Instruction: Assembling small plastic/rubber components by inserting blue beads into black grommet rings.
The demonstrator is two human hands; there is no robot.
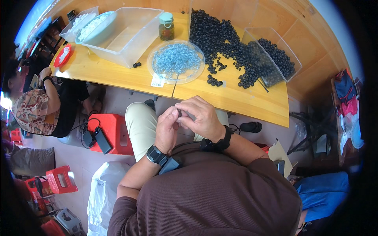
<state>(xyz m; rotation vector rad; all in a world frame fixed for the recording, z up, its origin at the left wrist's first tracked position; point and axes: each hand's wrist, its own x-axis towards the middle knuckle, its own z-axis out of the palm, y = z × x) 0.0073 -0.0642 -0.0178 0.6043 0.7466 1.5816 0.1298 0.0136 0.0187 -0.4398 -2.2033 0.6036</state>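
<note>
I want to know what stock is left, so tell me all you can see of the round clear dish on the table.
The round clear dish looks like shallow transparent plastic and lies flat near the front edge of the wooden table. It holds a spread heap of small silvery metal pieces. A white label lies at its near rim. No hand touches it.

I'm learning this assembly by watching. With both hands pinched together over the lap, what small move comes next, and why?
Probably keep seating the small black ring: the left hand and right hand pinch it together, away from the table.
</note>
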